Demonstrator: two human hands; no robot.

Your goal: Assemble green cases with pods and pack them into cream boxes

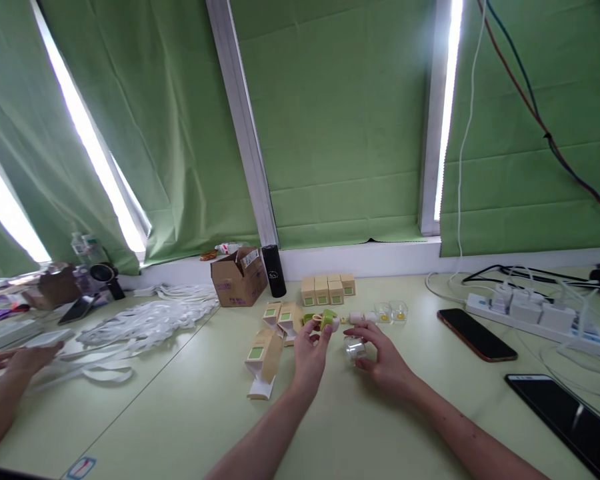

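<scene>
My left hand [309,363] pinches a small light-green piece [327,317] with a whitish round part; its exact kind is unclear. In my right hand [384,360], thumb and fingers grip a small clear cup [353,347], tilted on its side just above the table. The two held pieces are apart. Beside my left hand lie small cream boxes with green labels, one of them with its end flap open [265,355]. Beyond my right hand are small pale cylinders [363,317] and clear cups [390,312] with a bit of yellow inside.
Several closed cream boxes [327,291] stand farther back, near a cardboard box [239,279] and a black bottle [274,272]. Two phones [477,335] and a power strip [540,317] with cables lie right. At left, another person's hand [27,363] is near white ribbons [150,320].
</scene>
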